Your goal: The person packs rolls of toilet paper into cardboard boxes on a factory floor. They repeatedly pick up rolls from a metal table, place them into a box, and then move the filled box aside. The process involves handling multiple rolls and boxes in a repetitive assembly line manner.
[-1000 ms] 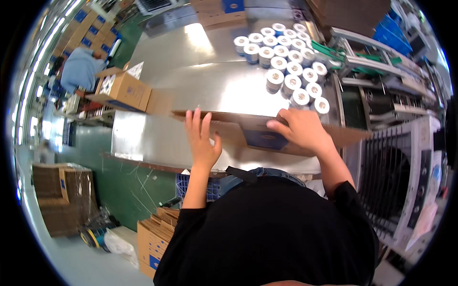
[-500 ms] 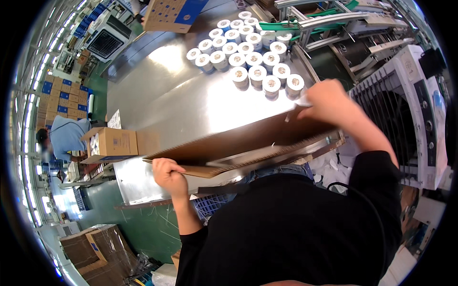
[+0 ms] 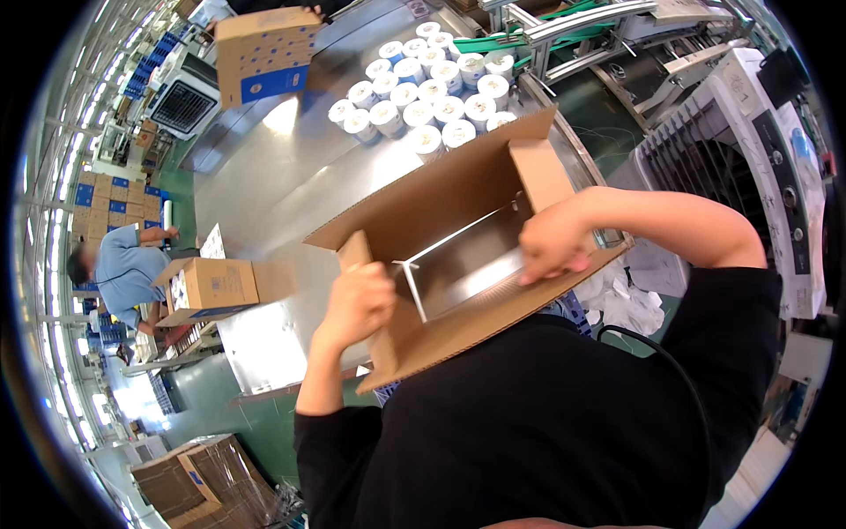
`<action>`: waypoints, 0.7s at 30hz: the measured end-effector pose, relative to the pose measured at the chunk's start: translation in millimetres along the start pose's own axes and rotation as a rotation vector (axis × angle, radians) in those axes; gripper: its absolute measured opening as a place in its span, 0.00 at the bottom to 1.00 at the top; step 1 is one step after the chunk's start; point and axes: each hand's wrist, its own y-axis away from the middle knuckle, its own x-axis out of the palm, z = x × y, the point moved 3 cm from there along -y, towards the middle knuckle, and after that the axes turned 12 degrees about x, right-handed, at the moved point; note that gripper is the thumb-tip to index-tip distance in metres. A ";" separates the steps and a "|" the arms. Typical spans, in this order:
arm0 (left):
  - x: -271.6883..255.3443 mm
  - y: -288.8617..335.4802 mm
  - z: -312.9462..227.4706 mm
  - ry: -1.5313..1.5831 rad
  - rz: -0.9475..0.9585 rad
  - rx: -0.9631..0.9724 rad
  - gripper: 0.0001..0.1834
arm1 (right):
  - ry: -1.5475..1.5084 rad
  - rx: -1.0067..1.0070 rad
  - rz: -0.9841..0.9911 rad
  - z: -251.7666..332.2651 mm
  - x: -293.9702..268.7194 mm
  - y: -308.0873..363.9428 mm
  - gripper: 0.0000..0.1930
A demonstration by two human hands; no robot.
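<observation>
An opened cardboard box stands at the near edge of the metal table, just before my body, its flaps spread outward. Inside it a shiny grey surface shows at the bottom, with bright lines along the edges. My left hand is closed round the flap at the box's left end. At the right end, my right hand reaches over the rim with bent fingers against the near side; part of its grip is hidden. Beyond the box, several white tubs with round lids stand grouped on the table.
Across the metal table, a person's hands hold a printed box. Another box stands at the left beside a person in blue. A conveyor lies far right, a white slatted machine right. Flattened cardboard lies lower left.
The cardboard between my hands has opened from a nearly flat shape into a box. My right hand has moved down and inward, my left slightly right. The far printed box has shifted left.
</observation>
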 end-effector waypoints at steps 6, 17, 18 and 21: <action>72.6 34.6 63.8 0.076 0.224 -0.322 0.11 | -0.851 -0.327 0.030 -46.0 -36.8 -116.6 0.18; 26.5 -19.5 -34.7 0.044 0.459 -0.488 0.17 | -1.265 -0.615 -0.220 -62.4 -54.8 -87.3 0.21; 27.1 -12.0 -12.2 0.034 0.245 -0.438 0.23 | -1.346 -0.649 -0.361 -69.8 -63.0 -74.7 0.22; 71.5 2.8 58.0 -0.049 0.314 -0.516 0.21 | -1.301 -0.739 -1.010 -126.8 -60.3 -49.6 0.19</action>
